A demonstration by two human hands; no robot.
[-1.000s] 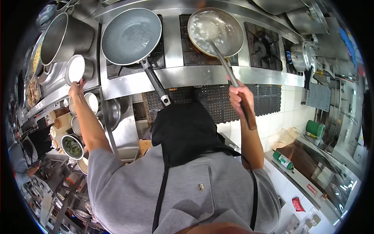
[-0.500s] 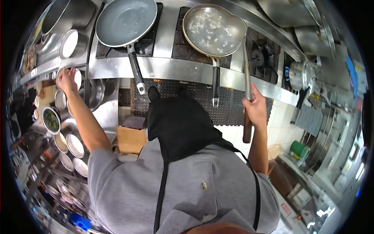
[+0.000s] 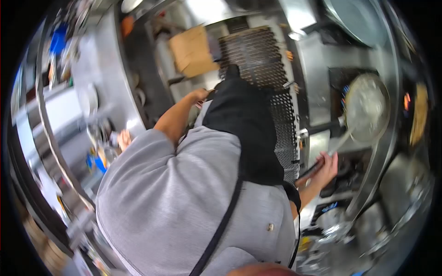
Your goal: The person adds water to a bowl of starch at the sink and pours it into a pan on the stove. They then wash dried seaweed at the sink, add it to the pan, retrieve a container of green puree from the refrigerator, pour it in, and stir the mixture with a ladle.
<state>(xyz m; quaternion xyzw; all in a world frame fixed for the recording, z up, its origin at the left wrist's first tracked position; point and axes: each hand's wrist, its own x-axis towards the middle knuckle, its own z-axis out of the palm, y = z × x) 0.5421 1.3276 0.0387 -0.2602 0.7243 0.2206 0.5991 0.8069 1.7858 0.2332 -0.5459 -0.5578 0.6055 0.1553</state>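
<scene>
Head view, looking down, blurred: the person's right hand (image 3: 327, 167) is curled around the dark grip of a long-handled ladle (image 3: 341, 141) on the right side. The ladle's long axis slants from the fingers toward the far right, its far end reaching into a round pan (image 3: 386, 110) of cloudy liquid (image 3: 368, 97) on the stove; its bowl is indistinct. The left hand (image 3: 200, 95), well apart from the ladle, is beside the black apron (image 3: 248, 122), near a cardboard box (image 3: 193, 51); its finger spread and any hold cannot be told.
</scene>
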